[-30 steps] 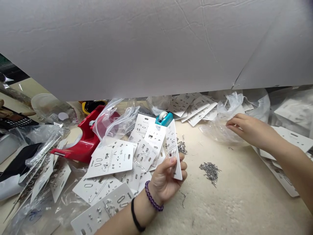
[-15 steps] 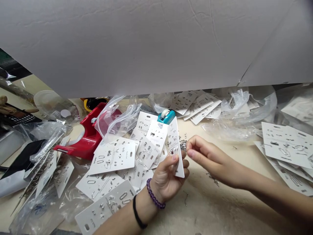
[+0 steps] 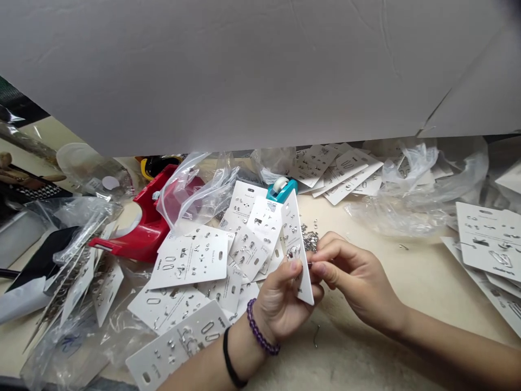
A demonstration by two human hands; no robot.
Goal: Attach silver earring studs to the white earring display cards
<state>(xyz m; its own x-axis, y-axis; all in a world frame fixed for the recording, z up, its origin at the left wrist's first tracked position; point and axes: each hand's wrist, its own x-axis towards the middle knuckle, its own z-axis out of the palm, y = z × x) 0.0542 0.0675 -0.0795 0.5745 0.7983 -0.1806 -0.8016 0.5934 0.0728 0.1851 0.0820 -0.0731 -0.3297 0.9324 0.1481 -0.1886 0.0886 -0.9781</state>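
Note:
My left hand [image 3: 277, 307], with a purple bead bracelet and a black band at the wrist, grips a white earring card [image 3: 290, 220] by its lower part. The card stands nearly edge-on, its printed face with small silver earrings turned left. Behind it, my right hand [image 3: 354, 279] has thumb and forefinger pinched together close to the card's right edge. Whatever tiny piece lies between those fingertips is too small to name. A heap of tiny silver metal pieces [image 3: 311, 240] lies on the table just past the fingers.
Filled earring cards [image 3: 189, 258] overlap on the left, with more cards [image 3: 486, 233] at the right. A teal tape dispenser [image 3: 277, 191] and a red dispenser-like holder [image 3: 138, 239] stand behind. Clear plastic bags [image 3: 407, 209] lie around. A large white panel [image 3: 244, 76] hangs overhead.
My right hand has moved left, its fingertips coming up to the back of the card. My left hand still holds the card. The view has shifted slightly.

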